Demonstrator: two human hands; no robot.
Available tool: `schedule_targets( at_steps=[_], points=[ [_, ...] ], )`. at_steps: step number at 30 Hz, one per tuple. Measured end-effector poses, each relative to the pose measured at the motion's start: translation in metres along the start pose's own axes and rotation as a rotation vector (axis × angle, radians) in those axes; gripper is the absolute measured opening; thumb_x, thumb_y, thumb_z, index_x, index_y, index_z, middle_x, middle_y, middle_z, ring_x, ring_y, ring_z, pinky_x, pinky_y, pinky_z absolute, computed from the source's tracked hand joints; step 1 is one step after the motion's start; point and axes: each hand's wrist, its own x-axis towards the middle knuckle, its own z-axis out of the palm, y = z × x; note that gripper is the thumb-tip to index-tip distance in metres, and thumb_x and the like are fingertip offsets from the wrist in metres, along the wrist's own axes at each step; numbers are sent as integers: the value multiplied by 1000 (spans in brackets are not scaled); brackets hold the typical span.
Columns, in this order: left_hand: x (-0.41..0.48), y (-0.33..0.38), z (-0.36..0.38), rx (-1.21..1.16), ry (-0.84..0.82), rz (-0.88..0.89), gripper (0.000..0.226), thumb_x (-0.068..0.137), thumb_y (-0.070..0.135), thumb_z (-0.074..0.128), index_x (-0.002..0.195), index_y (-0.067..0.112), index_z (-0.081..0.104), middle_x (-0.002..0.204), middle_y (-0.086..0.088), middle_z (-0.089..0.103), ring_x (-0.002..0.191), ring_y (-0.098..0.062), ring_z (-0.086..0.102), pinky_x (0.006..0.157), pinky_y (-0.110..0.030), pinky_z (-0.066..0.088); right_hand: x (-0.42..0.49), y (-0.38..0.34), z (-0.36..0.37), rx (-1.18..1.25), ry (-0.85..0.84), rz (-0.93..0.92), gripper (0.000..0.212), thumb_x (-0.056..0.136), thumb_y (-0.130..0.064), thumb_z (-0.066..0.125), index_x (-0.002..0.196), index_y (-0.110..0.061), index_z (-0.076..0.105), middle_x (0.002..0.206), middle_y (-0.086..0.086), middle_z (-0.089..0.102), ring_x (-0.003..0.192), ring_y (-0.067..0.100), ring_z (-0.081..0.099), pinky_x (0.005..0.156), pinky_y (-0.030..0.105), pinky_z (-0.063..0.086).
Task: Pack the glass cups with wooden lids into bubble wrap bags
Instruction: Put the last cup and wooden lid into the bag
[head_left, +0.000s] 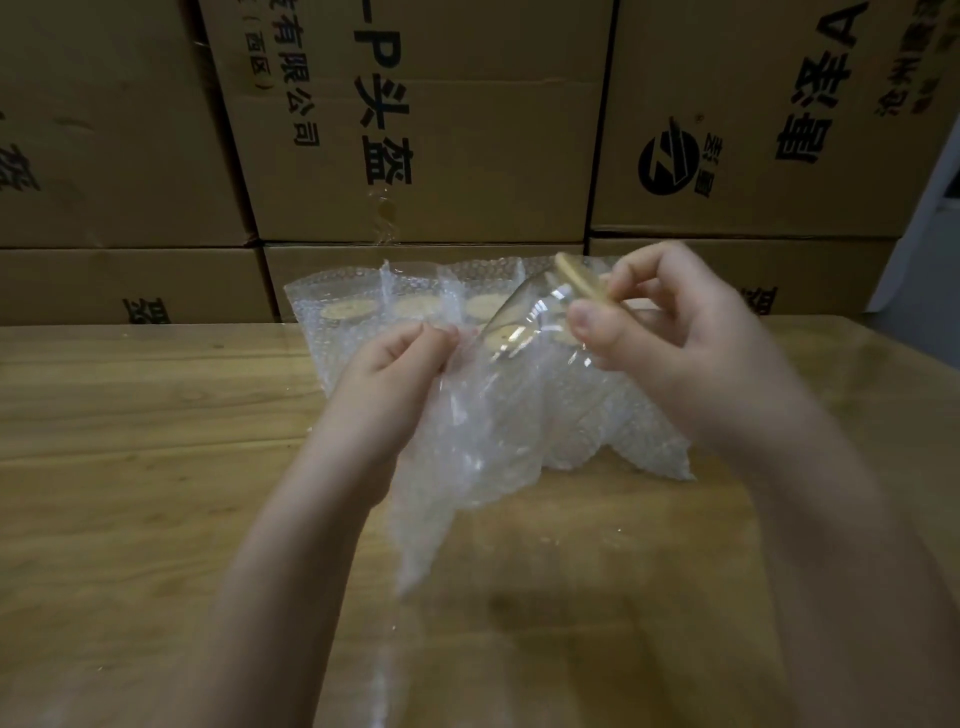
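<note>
Glass cup (524, 322) position: we see it raised above the counter (156, 415), gripped at its lid end by the right hand (691, 332). The thumb presses on the glass wall just under the wooden lid (576, 280). The other fingers (631, 275) curl round the far side of the lid rim, so the cup's upper end is pinched between thumb and fingers.

Orientation: the cup's long axis is tilted on a diagonal. The lid end points up and away from us, and the base points down toward the left hand (395, 364).

At the cup's base end, the left hand pinches the edge of the bubble wrap bag (467, 441) between thumb and curled fingers. The bag hangs below the cup and reaches the counter. The base sits at the bag's mouth; we cannot tell how far it is inside.

Behind the cup, a row of bagged cups (353, 309) lies on the counter, with lids showing through the wrap. Farther behind the cup stand stacked cardboard boxes (415, 130).
</note>
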Motion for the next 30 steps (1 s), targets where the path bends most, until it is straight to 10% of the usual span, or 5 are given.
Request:
schedule_targets(
  at_steps=[8, 14, 17, 25, 30],
  points=[
    [-4, -1, 10, -90, -29, 30, 24, 90, 35, 51, 88, 25, 72, 103, 4, 73, 99, -14, 67, 86, -36, 53, 0, 2, 7, -121, 45, -43, 40, 63, -70, 56, 85, -38, 47, 89, -13, 62, 69, -3, 59, 53, 14, 44],
    [-10, -3, -13, 785, -239, 490, 111, 61, 72, 69, 148, 47, 6, 154, 31, 8, 139, 14, 11, 108, -19, 19, 14, 18, -5, 270, 277, 169, 37, 71, -59, 65, 87, -27, 55, 96, -2, 63, 88, 15, 69, 76, 43, 59],
    [-7, -6, -12, 1078, -100, 589, 118, 66, 47, 79, 148, 44, -6, 153, 11, 22, 132, 1, 32, 97, -21, 29, 16, 21, -5, 327, 272, 190, 36, 72, -54, 65, 87, -24, 55, 93, -1, 63, 91, 19, 70, 74, 42, 60],
    [-8, -9, -6, 900, -109, 619, 102, 69, 59, 67, 149, 40, 6, 136, 5, 44, 109, -12, 53, 83, -12, 38, 14, 21, -6, 244, 171, 125, 33, 73, -54, 64, 85, -25, 53, 97, -3, 60, 90, 15, 69, 73, 37, 60],
    [-12, -12, 14, 730, -219, 591, 103, 72, 61, 64, 150, 41, 0, 137, 22, 34, 122, 9, 41, 93, -1, 33, 6, 15, 4, -31, -52, 72, 36, 65, -68, 59, 84, -39, 50, 97, -13, 64, 82, 10, 68, 75, 42, 59]
  ],
)
